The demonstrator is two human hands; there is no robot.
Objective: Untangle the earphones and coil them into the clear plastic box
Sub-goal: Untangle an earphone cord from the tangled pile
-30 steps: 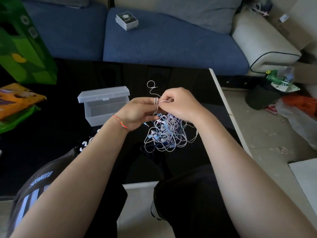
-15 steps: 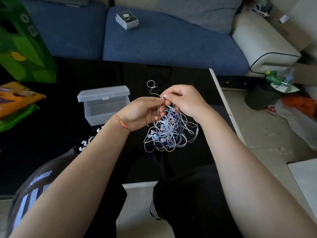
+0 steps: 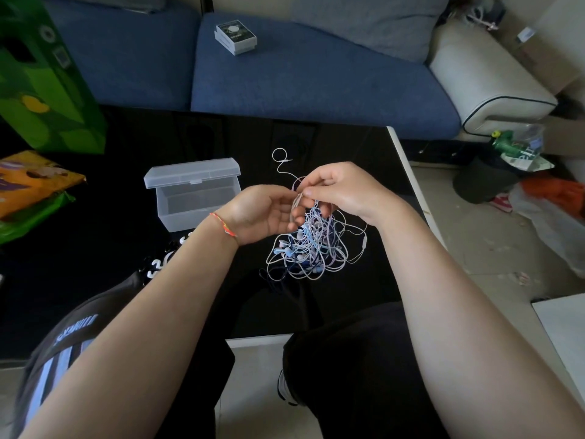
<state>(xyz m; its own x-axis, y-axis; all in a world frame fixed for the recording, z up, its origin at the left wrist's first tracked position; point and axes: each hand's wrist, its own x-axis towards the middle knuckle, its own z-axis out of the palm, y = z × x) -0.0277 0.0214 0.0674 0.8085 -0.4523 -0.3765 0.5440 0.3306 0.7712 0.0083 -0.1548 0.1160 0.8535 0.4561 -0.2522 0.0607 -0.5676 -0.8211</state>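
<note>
- The earphones [image 3: 308, 245] sit as a knotted bundle of white, pale blue and lilac cords at the middle of the black counter [image 3: 126, 264], its upper part lifted between both hands.
- One loose strand runs out toward 12 o'clock and ends in a small loop with the plug.
- Right hand [image 3: 342, 190] comes in from 4 o'clock, knuckles up, wrist bent down, thumb and forefinger pinching cord at the top of the tangle.
- Left hand [image 3: 259, 213] reaches from 8 o'clock, palm turned up, fingers curled around strands beside the right fingertips; a braided orange bracelet [image 3: 223, 224] circles the wrist.
- Clear plastic box [image 3: 194, 193] stands at 9 o'clock of the tangle, just beside the left hand, lid tipped back, nothing visible inside.
- Blue sofa [image 3: 316, 74] lies beyond at 12 o'clock, with a small card box [image 3: 235, 38] on the cushion.
</note>
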